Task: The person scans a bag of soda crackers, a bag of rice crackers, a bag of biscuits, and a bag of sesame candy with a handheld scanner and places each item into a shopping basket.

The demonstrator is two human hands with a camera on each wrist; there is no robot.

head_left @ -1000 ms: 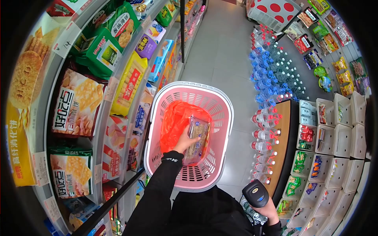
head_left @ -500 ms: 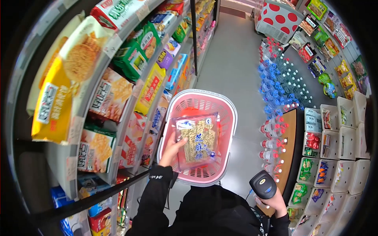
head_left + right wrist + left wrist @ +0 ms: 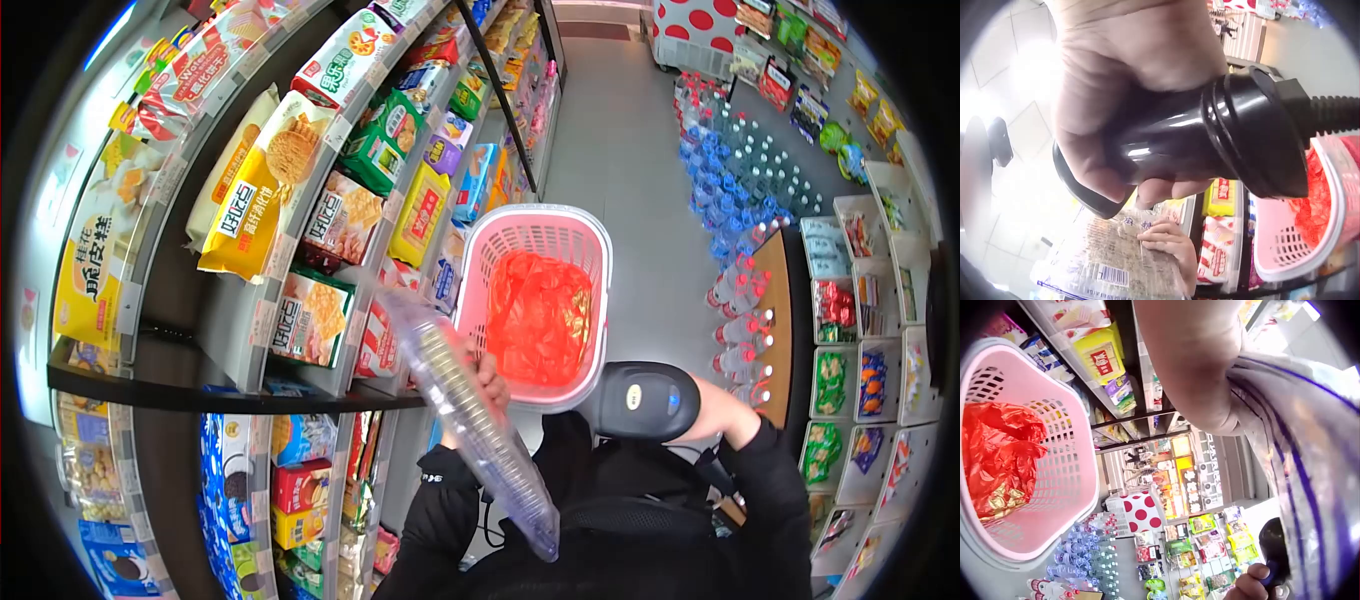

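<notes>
My left hand (image 3: 487, 383) holds a clear plastic pack of sesame snacks (image 3: 470, 415), tilted and seen nearly edge-on in the head view. Its barcode label (image 3: 1113, 275) shows in the right wrist view. My right hand (image 3: 718, 412) grips a black barcode scanner (image 3: 648, 402) by the handle, with fingers wrapped round it. The scanner's head is close to the pack and to its right. Beyond both hands is a pink basket (image 3: 484, 262) with a crumpled red plastic bag (image 3: 540, 320) inside.
Shelves of boxed and bagged biscuits (image 3: 265, 200) line the left side, with a black rail (image 3: 180, 395) across them. Along the right stand many water bottles (image 3: 725, 190) and white bins (image 3: 825, 380) of small snacks. A grey floor aisle (image 3: 620, 130) runs ahead.
My left hand has lifted the sesame snack pack out of the basket and turned it edge-on. The scanner in my right hand has moved left and up towards it. The head view has shifted left.
</notes>
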